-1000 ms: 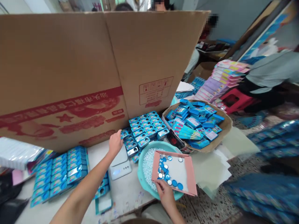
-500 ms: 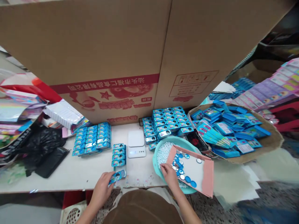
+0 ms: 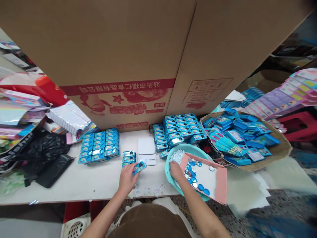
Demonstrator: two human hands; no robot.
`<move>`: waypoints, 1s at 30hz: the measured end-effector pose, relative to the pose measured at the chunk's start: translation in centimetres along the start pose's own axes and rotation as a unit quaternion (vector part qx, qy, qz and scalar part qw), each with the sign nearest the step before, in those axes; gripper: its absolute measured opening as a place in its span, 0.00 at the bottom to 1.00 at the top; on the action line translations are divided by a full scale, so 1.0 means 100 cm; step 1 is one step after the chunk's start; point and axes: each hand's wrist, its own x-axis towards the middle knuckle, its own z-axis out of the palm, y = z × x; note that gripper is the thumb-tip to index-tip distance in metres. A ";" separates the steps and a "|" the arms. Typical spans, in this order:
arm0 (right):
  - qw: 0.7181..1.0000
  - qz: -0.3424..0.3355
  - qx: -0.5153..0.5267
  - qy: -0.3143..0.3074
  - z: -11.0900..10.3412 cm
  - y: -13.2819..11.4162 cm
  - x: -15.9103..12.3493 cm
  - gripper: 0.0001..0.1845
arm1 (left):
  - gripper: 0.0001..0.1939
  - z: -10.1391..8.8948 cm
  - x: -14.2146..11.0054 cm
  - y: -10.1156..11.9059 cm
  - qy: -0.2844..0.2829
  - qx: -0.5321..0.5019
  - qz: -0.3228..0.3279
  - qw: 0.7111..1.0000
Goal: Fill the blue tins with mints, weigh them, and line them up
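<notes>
My left hand (image 3: 126,179) pinches a small blue tin (image 3: 139,168), tilted, with a dark round spot on its lid. It is just in front of the white digital scale (image 3: 146,153) and beside a short stack of like tins (image 3: 128,156). My right hand (image 3: 176,171) reaches down into a turquoise basin (image 3: 167,167) of small pale pellets (image 3: 177,155); its fingertips are hidden among them. Across the basin lies a pink-edged shallow box (image 3: 220,185) with loose blue and silver discs (image 3: 193,175), close to my right wrist.
Stacked blue tins stand left (image 3: 99,145) and behind the basin (image 3: 182,127). A cut-down carton (image 3: 279,148) at right holds many blue packets. A tall cardboard box (image 3: 119,43) walls off the back. Black plastic bags (image 3: 49,148) lie at left. The table's front edge (image 3: 99,200) runs near me.
My left hand went from the tins at the back to the front, picked up a tin and moved it toward the scale. My right hand left the discs and dipped into the pellets. The view turned.
</notes>
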 end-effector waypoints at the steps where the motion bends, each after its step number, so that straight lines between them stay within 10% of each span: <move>1: 1.000 -0.002 -0.005 -0.004 -0.001 0.000 0.001 0.21 | 0.18 0.002 0.016 0.002 -0.007 0.015 0.011 1.000; 8: 0.999 -0.039 -0.019 -0.032 -0.008 0.003 -0.002 0.24 | 0.18 0.035 0.131 0.004 -0.029 0.074 0.020 0.997; 15: 0.998 -0.050 -0.013 -0.046 -0.017 0.006 0.003 0.26 | 0.18 0.075 0.166 -0.005 -0.050 0.086 -0.030 0.995; 21: 0.996 -0.037 -0.008 -0.078 -0.025 0.010 0.015 0.17 | 0.33 0.066 0.146 -0.010 0.026 0.043 -0.010 0.999; 30: 0.994 -0.063 -0.003 -0.087 -0.021 0.015 0.014 0.19 | 0.20 0.036 0.030 -0.013 0.118 -0.011 -0.074 0.990</move>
